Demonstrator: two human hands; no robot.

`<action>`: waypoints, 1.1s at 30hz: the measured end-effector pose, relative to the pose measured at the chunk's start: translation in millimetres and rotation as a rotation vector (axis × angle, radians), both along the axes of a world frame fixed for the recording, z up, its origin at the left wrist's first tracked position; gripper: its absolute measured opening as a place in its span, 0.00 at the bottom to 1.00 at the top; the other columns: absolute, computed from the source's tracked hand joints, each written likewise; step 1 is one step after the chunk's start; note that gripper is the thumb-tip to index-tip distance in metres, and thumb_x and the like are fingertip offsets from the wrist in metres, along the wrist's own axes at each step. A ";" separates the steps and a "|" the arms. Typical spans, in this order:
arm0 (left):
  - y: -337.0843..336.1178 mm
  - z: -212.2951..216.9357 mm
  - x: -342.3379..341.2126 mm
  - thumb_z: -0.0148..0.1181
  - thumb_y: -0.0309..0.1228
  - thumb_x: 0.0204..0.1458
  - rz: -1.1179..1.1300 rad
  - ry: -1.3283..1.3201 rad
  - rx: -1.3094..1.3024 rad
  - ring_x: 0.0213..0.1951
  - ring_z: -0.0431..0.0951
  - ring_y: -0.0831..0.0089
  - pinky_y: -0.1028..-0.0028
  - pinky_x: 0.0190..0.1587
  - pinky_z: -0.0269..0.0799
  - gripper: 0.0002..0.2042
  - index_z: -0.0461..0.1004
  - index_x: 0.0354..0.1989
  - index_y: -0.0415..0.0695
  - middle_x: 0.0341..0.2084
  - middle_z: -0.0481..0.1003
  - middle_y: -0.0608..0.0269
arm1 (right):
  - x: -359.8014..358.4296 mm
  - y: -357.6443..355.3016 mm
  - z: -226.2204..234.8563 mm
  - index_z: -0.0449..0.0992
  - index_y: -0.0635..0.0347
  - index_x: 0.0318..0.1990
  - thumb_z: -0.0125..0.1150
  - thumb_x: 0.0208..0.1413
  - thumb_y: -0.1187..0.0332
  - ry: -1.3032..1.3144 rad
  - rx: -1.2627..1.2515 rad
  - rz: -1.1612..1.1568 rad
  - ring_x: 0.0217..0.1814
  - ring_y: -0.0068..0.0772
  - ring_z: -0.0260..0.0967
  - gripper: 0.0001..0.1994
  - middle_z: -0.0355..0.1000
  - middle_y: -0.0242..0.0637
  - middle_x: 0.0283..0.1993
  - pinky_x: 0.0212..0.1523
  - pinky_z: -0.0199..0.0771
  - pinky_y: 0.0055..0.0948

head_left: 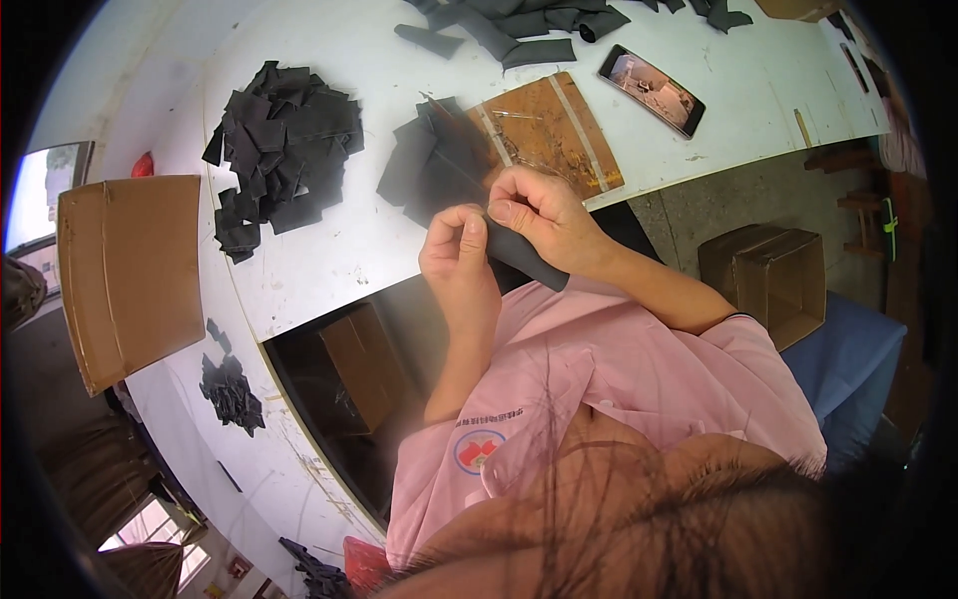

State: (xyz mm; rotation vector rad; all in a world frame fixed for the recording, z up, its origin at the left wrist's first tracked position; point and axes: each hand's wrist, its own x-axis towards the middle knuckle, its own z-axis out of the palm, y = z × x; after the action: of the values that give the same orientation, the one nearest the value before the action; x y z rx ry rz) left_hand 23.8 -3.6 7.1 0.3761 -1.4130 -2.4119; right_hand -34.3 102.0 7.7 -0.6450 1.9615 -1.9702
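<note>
My left hand (461,258) and my right hand (539,213) meet just in front of the white table's edge (329,299). Together they pinch a long black fabric strip (529,260) that hangs down to the right between them. Directly behind my hands lies a small stack of black fabric pieces (434,160) next to a worn wooden board (554,130). My pink sleeves and some hair fill the lower part of the view.
A bigger heap of black pieces (284,145) sits at the left, more black strips (519,25) at the far edge. A phone (652,90) lies right of the board. Cardboard boxes stand at left (130,275), under the table (364,364) and on the floor at right (773,280).
</note>
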 end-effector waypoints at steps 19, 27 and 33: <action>-3.4 -19.8 -3.0 0.52 0.23 0.47 0.060 -0.004 -0.293 0.28 0.66 0.83 0.85 0.34 0.60 0.03 0.69 0.28 0.36 0.24 0.70 0.66 | -12.1 -2.4 -18.9 0.65 0.64 0.24 0.52 0.46 0.72 0.120 0.037 -0.011 0.25 0.27 0.62 0.05 0.63 0.34 0.21 0.25 0.61 0.24; -5.6 -21.4 -1.1 0.50 0.23 0.48 -0.025 -0.053 0.162 0.30 0.68 0.80 0.82 0.36 0.62 0.03 0.69 0.28 0.37 0.26 0.71 0.64 | -12.2 1.8 -14.4 0.66 0.63 0.25 0.51 0.47 0.70 -0.116 -0.014 0.056 0.24 0.22 0.60 0.06 0.62 0.30 0.21 0.26 0.60 0.20; -2.4 -27.8 -5.0 0.49 0.23 0.49 0.044 0.041 -0.209 0.27 0.63 0.85 0.86 0.31 0.58 0.02 0.66 0.28 0.38 0.24 0.67 0.68 | -7.0 -6.8 -11.6 0.64 0.61 0.22 0.52 0.45 0.71 0.497 0.204 -0.084 0.27 0.40 0.62 0.06 0.61 0.36 0.22 0.25 0.62 0.33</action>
State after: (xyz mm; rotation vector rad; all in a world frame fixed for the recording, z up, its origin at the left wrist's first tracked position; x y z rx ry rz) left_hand 18.8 -6.0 -20.7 0.3005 -1.6022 -2.1976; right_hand -41.3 95.2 -4.0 -1.0945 2.4689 -1.7369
